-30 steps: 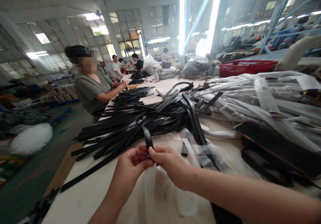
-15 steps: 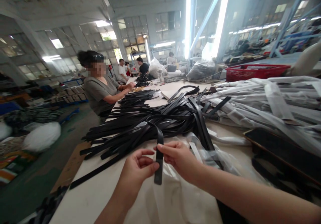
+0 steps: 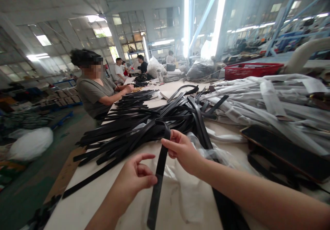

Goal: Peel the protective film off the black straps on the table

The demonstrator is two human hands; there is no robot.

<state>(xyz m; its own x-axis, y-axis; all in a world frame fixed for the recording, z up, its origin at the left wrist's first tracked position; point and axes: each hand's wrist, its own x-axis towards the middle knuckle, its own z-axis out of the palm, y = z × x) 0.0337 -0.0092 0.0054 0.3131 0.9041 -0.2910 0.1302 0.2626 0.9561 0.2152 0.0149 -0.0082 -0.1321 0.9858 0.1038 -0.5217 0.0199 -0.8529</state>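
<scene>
Since half a second ago, more of the black strap (image 3: 160, 168) has come through below the right hand (image 3: 182, 147), so its loose end now reaches much closer to the near side, and the left hand's thumb and forefinger have parted wider. The right hand pinches the strap between thumb and fingers, with little gap left in the grip. The left hand (image 3: 138, 175) is half open around the strap's left edge, forefinger well clear; its thumb tip is at that edge, though whether it presses there I cannot tell. The strap slants from the right hand down to the near side over the pale table (image 3: 85, 192), and above the grip it bends back toward the pile of black straps (image 3: 144, 123). That pile spreads just beyond the hands, its left ends reaching the table's left edge and some appearing to jut past it. A wide stretch of tabletop between that edge and the left forearm gives room for moving on the near left. The right is tighter: clear plastic (image 3: 227, 163) lies beside the right forearm, a dark flat case (image 3: 283, 151) sits farther right, and white-wrapped straps (image 3: 257, 101) heap beyond it. On the far left, a co-worker (image 3: 94, 94) stands along the table edge.
</scene>
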